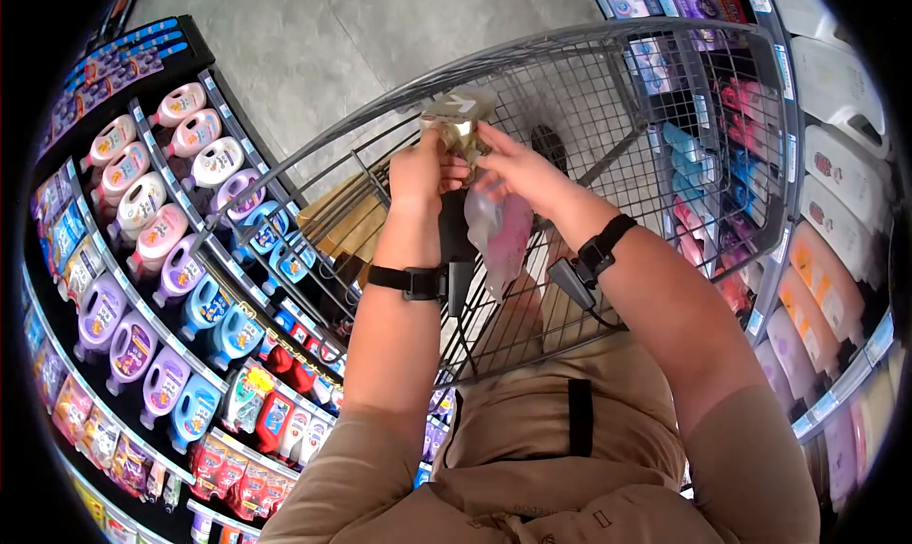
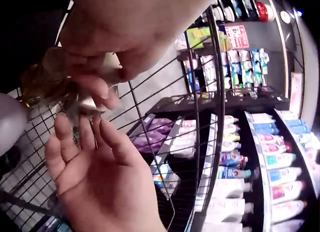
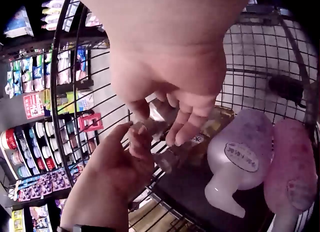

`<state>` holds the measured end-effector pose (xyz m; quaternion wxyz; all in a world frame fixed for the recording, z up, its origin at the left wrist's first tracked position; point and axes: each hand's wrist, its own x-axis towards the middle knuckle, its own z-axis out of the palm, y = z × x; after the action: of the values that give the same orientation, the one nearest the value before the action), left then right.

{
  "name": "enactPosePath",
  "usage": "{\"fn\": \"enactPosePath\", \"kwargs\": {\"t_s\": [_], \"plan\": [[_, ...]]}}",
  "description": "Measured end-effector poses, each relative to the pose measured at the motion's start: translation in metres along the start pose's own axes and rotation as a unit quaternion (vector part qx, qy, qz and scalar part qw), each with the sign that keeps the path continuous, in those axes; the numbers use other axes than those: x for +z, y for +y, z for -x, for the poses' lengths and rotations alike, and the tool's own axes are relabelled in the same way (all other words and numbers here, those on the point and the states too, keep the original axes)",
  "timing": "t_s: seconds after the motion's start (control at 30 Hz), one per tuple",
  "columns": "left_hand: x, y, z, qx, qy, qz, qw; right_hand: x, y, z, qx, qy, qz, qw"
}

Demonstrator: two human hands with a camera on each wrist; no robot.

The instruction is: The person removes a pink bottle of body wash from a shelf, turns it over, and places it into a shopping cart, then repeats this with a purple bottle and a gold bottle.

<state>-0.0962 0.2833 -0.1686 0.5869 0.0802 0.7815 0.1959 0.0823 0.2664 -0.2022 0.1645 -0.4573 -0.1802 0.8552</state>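
Note:
A shiny gold-and-clear package (image 1: 463,114) is between my two hands over the shopping cart; my fingers hide much of it. My left hand (image 1: 418,171) grips its near left part with curled fingers. On the other side, my right hand (image 1: 522,169) holds it between thumb and fingertips, the other fingers loosely bent in the left wrist view. Below the hands, in the right wrist view, a lilac pump bottle (image 3: 242,147) with a white pump lies beside a pink bottle (image 3: 289,164) in the cart.
The black wire cart (image 1: 608,150) surrounds the hands, with a brown cardboard piece (image 1: 347,216) at its left side. Shelves of detergent bottles (image 1: 157,235) curve along the left. Large jugs (image 1: 836,178) line the right shelf. Grey floor (image 1: 285,50) shows beyond the cart.

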Motion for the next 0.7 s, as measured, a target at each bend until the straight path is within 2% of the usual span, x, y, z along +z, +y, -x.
{"fn": "enactPosePath", "kwargs": {"t_s": [0.03,0.1,0.13,0.23,0.33,0.4,0.47,0.6,0.67,0.7], "plan": [[-0.003,-0.001,-0.003,0.000,0.001,-0.001,1.000,0.002,-0.003,0.000,-0.001,-0.006,0.007,1.000],[-0.010,-0.005,-0.011,-0.058,-0.026,0.129,0.990,0.003,-0.007,-0.005,0.005,-0.017,0.004,1.000],[-0.015,-0.006,-0.016,-0.057,-0.026,0.128,0.990,0.004,-0.008,-0.007,0.012,-0.027,0.002,1.000],[-0.028,-0.005,-0.025,-0.111,-0.031,0.244,0.963,0.011,-0.012,-0.003,-0.004,-0.030,0.035,0.999],[-0.037,-0.004,-0.022,-0.094,0.010,0.222,0.971,0.008,-0.008,0.001,0.017,-0.046,0.083,0.995],[-0.046,-0.013,-0.036,-0.121,-0.007,0.216,0.969,0.000,0.000,0.006,0.018,-0.036,0.082,0.996],[-0.050,-0.018,-0.039,-0.093,-0.024,0.190,0.977,-0.010,0.006,0.017,0.020,-0.027,0.082,0.996],[-0.050,-0.012,-0.020,-0.087,-0.046,0.189,0.977,-0.026,0.010,0.053,0.027,0.007,0.097,0.995],[-0.055,-0.016,-0.014,-0.087,-0.098,0.155,0.979,-0.035,0.013,0.074,0.041,0.030,0.094,0.994],[-0.056,-0.019,-0.007,-0.062,-0.100,0.120,0.986,-0.038,0.014,0.085,0.033,0.029,0.102,0.994]]}}
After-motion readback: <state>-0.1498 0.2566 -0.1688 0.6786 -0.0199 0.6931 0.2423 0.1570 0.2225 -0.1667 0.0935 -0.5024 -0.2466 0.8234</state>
